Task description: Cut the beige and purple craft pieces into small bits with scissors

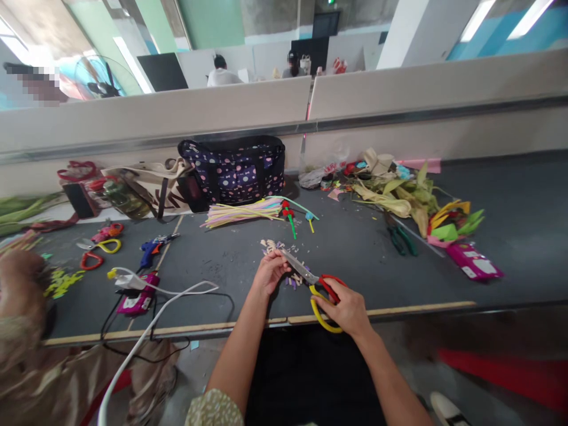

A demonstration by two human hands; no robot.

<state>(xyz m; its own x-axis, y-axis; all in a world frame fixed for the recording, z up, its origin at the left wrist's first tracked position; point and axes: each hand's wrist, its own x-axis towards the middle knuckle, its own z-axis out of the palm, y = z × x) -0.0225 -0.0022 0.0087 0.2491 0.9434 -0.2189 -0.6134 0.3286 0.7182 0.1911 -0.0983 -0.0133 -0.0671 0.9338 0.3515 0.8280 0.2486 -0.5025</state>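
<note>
My right hand (350,309) grips a pair of scissors (302,267) by its red and yellow handles, with the blades pointing left and away from me. Close to the blade tips, the fingers of my left hand (271,273) are pinched together. Whatever they hold is too small to make out. Small beige and purple cut pieces (291,279) lie scattered on the dark table (213,260) around and beneath the blades. Beyond them rests a bundle of pastel fuzzy stems (246,212), with a red and green stem piece (289,219) at its right end.
A patterned bag (239,168) stands against the partition. Corn husks (399,195), green-handled pliers (400,236) and a purple packet (474,261) lie right. Leftward are a blue glue gun (153,251), white cable (164,305), another scissors (100,248) and a co-worker's arm (22,290).
</note>
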